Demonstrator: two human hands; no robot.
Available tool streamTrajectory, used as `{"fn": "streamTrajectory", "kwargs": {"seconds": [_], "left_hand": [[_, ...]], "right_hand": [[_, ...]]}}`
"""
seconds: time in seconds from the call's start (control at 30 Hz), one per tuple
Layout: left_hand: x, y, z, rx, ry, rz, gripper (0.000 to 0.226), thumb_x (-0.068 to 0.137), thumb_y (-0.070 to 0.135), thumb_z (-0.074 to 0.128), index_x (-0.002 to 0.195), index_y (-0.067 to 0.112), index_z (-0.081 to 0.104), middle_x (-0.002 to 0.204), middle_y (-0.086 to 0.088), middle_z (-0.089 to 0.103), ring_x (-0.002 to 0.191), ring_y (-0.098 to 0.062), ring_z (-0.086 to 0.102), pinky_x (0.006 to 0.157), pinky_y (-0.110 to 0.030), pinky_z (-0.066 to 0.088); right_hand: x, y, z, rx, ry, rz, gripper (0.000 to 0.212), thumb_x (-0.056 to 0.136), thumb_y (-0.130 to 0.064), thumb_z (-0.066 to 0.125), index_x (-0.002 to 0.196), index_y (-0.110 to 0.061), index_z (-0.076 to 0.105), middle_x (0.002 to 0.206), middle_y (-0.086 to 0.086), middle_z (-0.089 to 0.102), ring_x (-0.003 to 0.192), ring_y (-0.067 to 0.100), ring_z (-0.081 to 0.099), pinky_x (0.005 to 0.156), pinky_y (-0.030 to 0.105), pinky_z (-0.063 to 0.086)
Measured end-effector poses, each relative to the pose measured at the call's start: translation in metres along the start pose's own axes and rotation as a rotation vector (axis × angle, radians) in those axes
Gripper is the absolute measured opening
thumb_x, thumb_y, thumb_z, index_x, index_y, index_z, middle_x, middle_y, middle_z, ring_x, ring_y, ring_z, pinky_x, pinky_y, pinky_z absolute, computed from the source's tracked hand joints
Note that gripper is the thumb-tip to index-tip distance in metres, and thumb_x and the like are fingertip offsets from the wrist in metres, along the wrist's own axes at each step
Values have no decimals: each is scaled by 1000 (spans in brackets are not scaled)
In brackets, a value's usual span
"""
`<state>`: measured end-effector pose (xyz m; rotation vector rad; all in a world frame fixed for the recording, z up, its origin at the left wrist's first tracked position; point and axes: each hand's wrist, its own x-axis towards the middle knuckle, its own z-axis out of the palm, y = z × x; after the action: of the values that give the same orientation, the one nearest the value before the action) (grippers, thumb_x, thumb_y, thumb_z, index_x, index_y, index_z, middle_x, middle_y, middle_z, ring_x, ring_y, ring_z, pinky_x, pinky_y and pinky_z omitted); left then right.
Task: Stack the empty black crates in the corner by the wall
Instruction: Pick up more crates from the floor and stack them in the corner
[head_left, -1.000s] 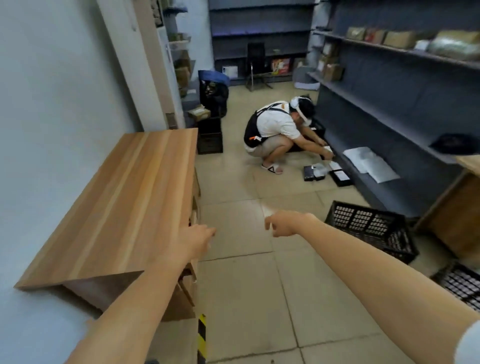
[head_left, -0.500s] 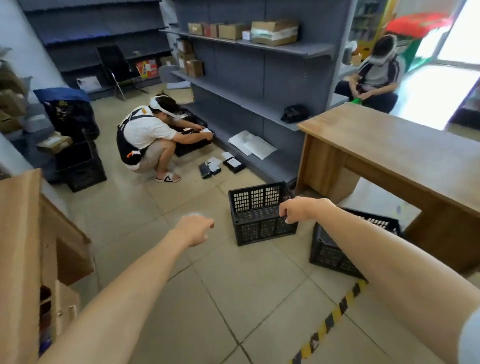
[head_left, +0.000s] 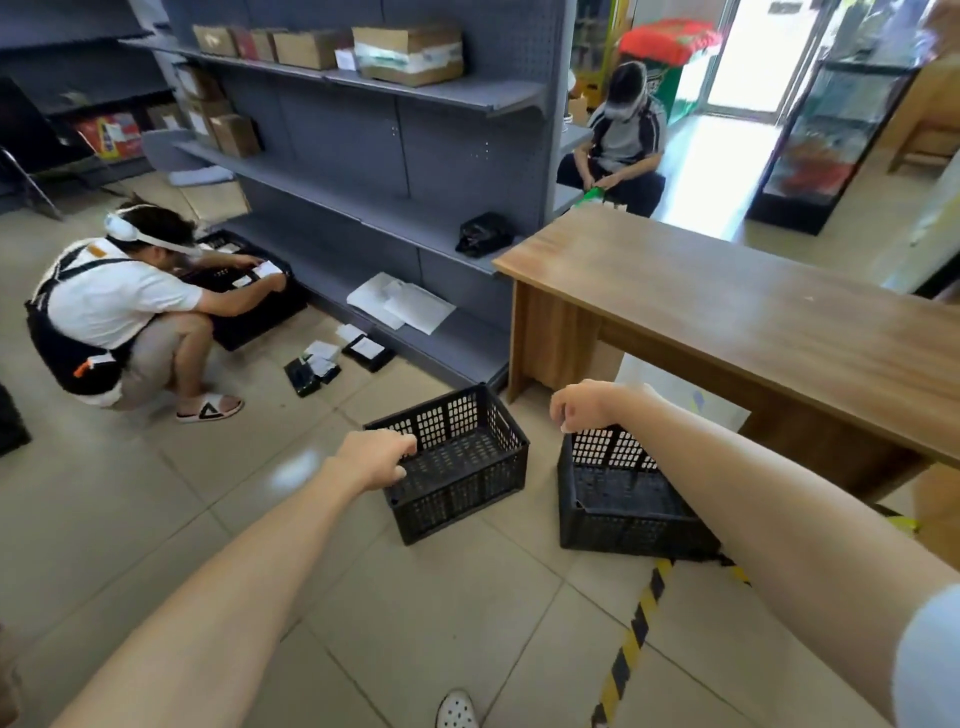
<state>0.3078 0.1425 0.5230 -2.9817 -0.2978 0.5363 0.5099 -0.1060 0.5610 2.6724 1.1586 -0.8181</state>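
Head view, left hand (head_left: 375, 460) loosely curled over left crate (head_left: 457, 462), right hand (head_left: 582, 406) grip unclear, right crate (head_left: 618, 493) part hidden

Daylight floods in from the doorway (head_left: 748, 52) — blown out white, glare streaking the floor (head_left: 291, 462) nearby. Farther from it, shelves dim; edges bend, slightly soft throughout.

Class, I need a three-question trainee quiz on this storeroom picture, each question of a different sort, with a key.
1. True or false: the left hand is at the rim of the left crate.
2. Which stands nearer the wooden desk? A. left crate B. right crate
3. Fill in: both crates stand on the ___.

Key: 1 true; 2 B; 3 floor.
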Motion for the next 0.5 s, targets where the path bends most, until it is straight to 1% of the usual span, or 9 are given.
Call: {"fn": "streamTrajectory", "kwargs": {"seconds": [0.1,0.17,0.23,0.3,0.4,0.5], "left_hand": [[36,-40,-13,-24,-11,-52,37,95,32,52,131,28,49,133,2,56,120,-20,55,78,-31,44],[65,-63,-17,-39,1,-85,35,95,31,52,130,28,50,133,2,57,120,-21,55,81,-32,44],[88,-73,-17,-49,-20,-86,35,93,32,51,128,29,51,131,2,58,118,-22,56,83,-34,46],[112,-74,-11,-70,-45,-54,35,93,34,52,127,30,52,130,2,60,117,-22,57,83,-34,47],[149,-74,-5,-107,-60,-17,33,94,36,52,126,26,51,128,-1,60,116,-24,57,85,-37,50],[182,-77,-4,-115,-76,-22,32,95,36,49,125,27,51,129,0,59,117,-23,56,79,-35,46]], "right_hand": [[39,-6,-25,20,-8,-4,28,92,-23,55,119,-24,59,115,2,61,111,26,57,99,43,47],[66,-10,-42,61,58,-27,25,91,-25,55,116,-25,60,106,0,60,107,26,58,97,43,48],[86,-12,-53,121,69,-53,23,91,-27,54,114,-27,60,103,-2,59,104,26,59,96,43,49],[106,-6,-52,134,27,-40,24,91,-26,51,113,-27,60,109,0,62,106,26,59,97,43,49],[135,12,-48,53,-82,20,31,92,-21,50,121,-22,60,121,4,61,112,27,57,98,40,48],[164,39,-52,2,-188,57,35,92,-22,50,126,-21,59,123,4,61,113,26,58,99,40,48]]}}
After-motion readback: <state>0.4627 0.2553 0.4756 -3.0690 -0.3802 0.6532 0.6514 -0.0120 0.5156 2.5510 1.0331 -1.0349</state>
